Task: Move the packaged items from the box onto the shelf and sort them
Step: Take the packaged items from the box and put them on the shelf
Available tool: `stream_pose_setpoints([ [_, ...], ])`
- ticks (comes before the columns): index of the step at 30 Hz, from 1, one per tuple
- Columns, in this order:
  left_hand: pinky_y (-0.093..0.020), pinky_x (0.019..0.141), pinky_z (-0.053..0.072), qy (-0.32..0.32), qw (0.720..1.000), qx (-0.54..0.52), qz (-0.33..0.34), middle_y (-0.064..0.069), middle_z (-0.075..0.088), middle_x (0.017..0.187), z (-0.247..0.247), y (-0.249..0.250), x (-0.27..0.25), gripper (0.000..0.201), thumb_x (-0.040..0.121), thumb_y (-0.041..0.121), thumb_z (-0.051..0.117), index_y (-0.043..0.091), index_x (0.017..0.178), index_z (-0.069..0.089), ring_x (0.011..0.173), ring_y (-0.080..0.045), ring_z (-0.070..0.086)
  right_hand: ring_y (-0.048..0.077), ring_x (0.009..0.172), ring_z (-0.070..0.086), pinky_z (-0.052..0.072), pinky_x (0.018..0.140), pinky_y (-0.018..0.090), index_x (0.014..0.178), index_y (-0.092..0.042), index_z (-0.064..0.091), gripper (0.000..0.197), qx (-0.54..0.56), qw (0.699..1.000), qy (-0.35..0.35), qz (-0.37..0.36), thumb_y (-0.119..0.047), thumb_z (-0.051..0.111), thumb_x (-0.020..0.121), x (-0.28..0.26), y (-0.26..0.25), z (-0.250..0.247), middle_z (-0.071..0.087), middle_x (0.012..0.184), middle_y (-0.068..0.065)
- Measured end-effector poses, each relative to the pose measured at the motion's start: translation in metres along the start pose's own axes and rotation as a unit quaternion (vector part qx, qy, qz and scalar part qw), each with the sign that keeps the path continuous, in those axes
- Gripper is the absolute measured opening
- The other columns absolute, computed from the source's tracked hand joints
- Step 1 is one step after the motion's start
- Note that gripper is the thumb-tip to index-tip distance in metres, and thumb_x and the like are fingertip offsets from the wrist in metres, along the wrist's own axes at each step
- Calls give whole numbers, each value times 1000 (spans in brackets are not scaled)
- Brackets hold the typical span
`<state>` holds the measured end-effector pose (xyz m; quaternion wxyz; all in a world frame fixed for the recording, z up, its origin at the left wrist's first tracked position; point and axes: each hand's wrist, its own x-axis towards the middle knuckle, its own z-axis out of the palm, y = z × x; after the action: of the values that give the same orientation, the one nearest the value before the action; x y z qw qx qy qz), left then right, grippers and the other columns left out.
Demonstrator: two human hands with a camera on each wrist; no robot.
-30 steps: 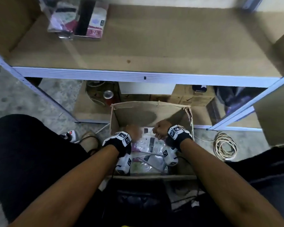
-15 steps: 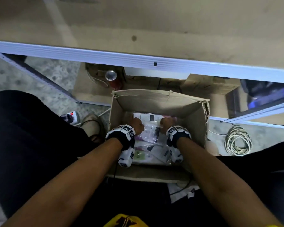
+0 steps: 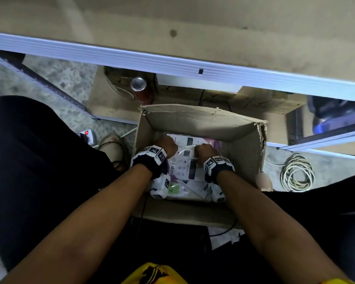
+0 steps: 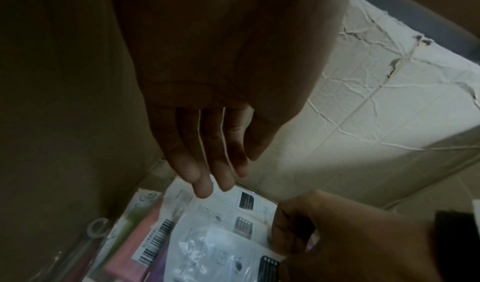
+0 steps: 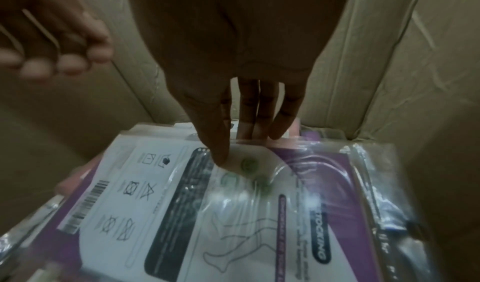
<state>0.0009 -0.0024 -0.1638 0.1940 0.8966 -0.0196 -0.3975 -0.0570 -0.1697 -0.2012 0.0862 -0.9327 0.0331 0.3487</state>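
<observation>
An open cardboard box [image 3: 203,117] stands on the floor in front of the shelf [image 3: 172,17]. Several flat packaged items in clear plastic lie stacked inside it. The top package [image 5: 233,214] is white and purple with a stocking drawing and laundry symbols. My right hand [image 3: 203,150] pinches its far edge, thumb [image 5: 221,157] on top and the other fingers behind the edge. My left hand [image 4: 221,181] hovers with straight fingers over the far left of the stack and holds nothing. A pink package [image 4: 135,241] with a barcode lies lower at the left.
The shelf's pale metal front rail [image 3: 131,58] runs across above the box. Under it sit a drink can [image 3: 138,84] and brown cartons [image 3: 264,99]. A coiled cable [image 3: 297,173] lies right of the box, a power strip [image 3: 86,135] left of it. My black-clad legs flank the box.
Both hands have gone deeper and farther back in the box. My right hand has taken hold of the top package's far edge. The view has tipped down, so the packages on the shelf are out of sight.
</observation>
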Motion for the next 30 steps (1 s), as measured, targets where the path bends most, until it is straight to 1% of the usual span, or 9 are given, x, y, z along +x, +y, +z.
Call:
stream_pose_setpoints([
  [3, -41, 93, 55, 10, 1000, -3, -1, -17, 72, 110, 1, 1, -3, 29, 94, 19, 53, 3, 109, 72, 105, -33, 68, 33, 129, 46, 17, 117, 55, 117, -14, 66, 31, -17, 1000, 24, -2, -6, 51, 91, 0, -3, 4, 53, 130, 14],
  [8, -39, 95, 54, 18, 1000, -10, 6, -18, 70, 114, 2, 4, -5, 31, 95, 20, 52, 2, 112, 70, 108, -33, 66, 35, 130, 43, 31, 113, 49, 118, -9, 64, 29, 19, 1000, 19, -9, -6, 57, 91, 3, 1, 3, 46, 132, 17],
  [11, -41, 94, 55, -8, 1000, -21, 12, -21, 67, 120, -1, 5, -5, 32, 96, 18, 53, -2, 116, 68, 110, -36, 65, 35, 129, 46, 33, 112, 51, 118, -9, 61, 29, 28, 1000, 9, -9, -8, 60, 89, 2, 0, 2, 49, 132, 17],
  [14, -41, 97, 54, -1, 1000, -15, 12, -21, 64, 128, -2, 5, -4, 34, 98, 17, 50, -2, 122, 65, 115, -34, 63, 34, 125, 52, 36, 109, 52, 117, -11, 58, 28, 31, 999, 10, -4, -12, 60, 89, -1, 0, -2, 56, 129, 15],
  [17, -38, 109, 43, -4, 1000, 8, -2, -15, 54, 142, 2, 4, -1, 36, 101, 15, 49, 1, 132, 59, 129, -30, 53, 35, 116, 57, 47, 96, 41, 115, -7, 50, 37, 75, 997, 4, -2, -11, 69, 84, -4, 5, -5, 58, 122, 18],
  [20, -35, 104, 45, 10, 999, 45, -12, -16, 59, 136, 11, 5, -1, 34, 99, 15, 51, 2, 128, 61, 124, -30, 56, 32, 113, 58, 48, 95, 33, 116, -9, 56, 41, 121, 992, -12, 22, -14, 77, 81, -8, 14, -12, 60, 122, 16],
  [24, -36, 103, 43, 22, 999, 38, -19, -15, 50, 143, 28, 1, 2, 50, 100, 22, 50, 6, 147, 39, 128, -34, 52, 28, 109, 63, 49, 90, 29, 103, -11, 71, 27, 111, 993, -6, 43, -22, 78, 80, -14, 26, -32, 69, 115, 10],
  [27, -35, 101, 44, 7, 997, 66, -44, -19, 56, 137, 38, -5, 8, 37, 102, 19, 47, -1, 133, 51, 125, -34, 55, 29, 105, 65, 47, 82, 26, 91, -19, 68, 16, 134, 988, 34, 69, -21, 78, 78, -20, 29, -44, 71, 109, 11],
  [30, -36, 101, 44, -24, 996, 90, -6, -21, 57, 134, 48, -10, 13, 33, 100, 12, 49, -4, 129, 56, 125, -34, 56, 30, 101, 65, 47, 78, 27, 82, -29, 58, 21, 152, 982, 80, 80, -19, 75, 78, -28, 31, -47, 69, 104, 9],
])
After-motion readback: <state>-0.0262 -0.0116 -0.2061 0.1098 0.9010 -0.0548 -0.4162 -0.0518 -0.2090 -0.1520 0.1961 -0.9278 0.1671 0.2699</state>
